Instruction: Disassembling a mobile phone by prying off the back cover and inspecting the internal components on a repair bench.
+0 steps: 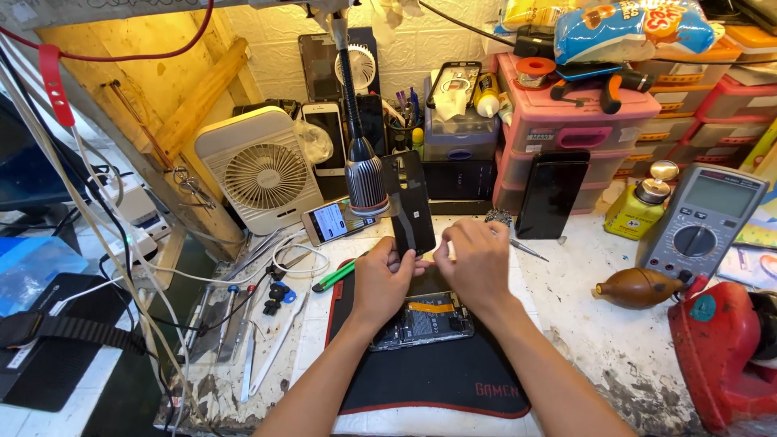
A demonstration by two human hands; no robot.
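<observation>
Both hands, left hand [380, 279] and right hand [477, 263], pinch a black back cover [413, 212]; it could slip onto the opened phone [422, 320] at 6 o'clock.

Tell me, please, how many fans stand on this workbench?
2. A white fan stands at the back left beside the wooden beam. A smaller fan stands behind the lamp, against the wall. Clutter may hide others.

I count two hands of mine, left [382, 279] and right [477, 263], one opened phone [425, 321] (its insides bare), one white fan [261, 170], one multimeter [702, 220], one rubber blower [638, 288].
</observation>
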